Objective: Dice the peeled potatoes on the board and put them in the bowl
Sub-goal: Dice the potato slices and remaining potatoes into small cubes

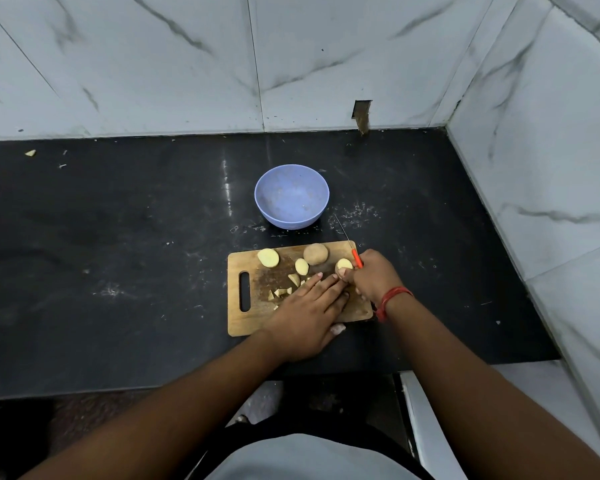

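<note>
left hand [307,315] lies flat, fingers straight, on a wooden board [253,320]; right hand [373,278] grips a knife [356,258] beside a potato piece [344,264]; bowl [291,195] sits beyond both hands.

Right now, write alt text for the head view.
A person's left hand lies flat over potato dice on a wooden cutting board, while the right hand grips an orange-handled knife beside a potato half. An empty blue bowl stands behind on the black counter.
</note>
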The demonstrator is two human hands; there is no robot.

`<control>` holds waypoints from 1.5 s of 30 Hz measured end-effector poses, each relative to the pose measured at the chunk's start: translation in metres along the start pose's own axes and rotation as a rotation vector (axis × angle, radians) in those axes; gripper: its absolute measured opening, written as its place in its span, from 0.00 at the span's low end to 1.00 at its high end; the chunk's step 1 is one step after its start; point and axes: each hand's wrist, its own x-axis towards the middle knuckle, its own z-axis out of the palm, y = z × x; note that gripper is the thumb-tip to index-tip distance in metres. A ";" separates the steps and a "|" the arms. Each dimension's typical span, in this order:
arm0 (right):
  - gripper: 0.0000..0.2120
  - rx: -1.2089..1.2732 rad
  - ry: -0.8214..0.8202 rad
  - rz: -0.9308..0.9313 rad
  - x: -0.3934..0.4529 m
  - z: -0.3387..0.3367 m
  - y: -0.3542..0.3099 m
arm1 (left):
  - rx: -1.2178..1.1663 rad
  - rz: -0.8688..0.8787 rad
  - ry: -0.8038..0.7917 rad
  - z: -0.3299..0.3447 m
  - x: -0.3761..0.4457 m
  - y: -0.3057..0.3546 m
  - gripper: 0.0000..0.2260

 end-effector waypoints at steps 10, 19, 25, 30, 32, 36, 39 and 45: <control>0.03 0.353 -0.151 0.112 0.003 -0.016 0.005 | 0.011 -0.030 -0.004 0.003 0.000 0.003 0.28; 0.09 -0.136 0.068 -0.250 -0.003 -0.015 0.016 | 0.025 -0.048 -0.009 0.007 0.001 0.004 0.29; 0.10 -0.252 0.106 -0.246 -0.005 -0.008 0.004 | 0.011 -0.054 -0.005 0.008 0.004 0.007 0.29; 0.13 -0.194 0.056 -0.184 -0.005 -0.010 -0.001 | 0.019 -0.048 0.003 0.008 0.007 0.009 0.28; 0.11 -0.124 0.034 -0.187 -0.005 -0.011 0.002 | 0.020 -0.054 0.003 0.008 0.008 0.009 0.29; 0.08 0.119 0.128 -0.135 -0.008 -0.014 0.011 | 0.036 -0.064 0.004 0.009 0.008 0.005 0.30; 0.07 0.264 0.203 -0.059 -0.015 -0.014 0.018 | 0.056 -0.087 0.006 0.008 0.008 0.000 0.31; 0.08 0.432 0.170 0.070 -0.032 0.011 0.028 | 0.046 -0.087 0.036 0.007 0.002 0.001 0.29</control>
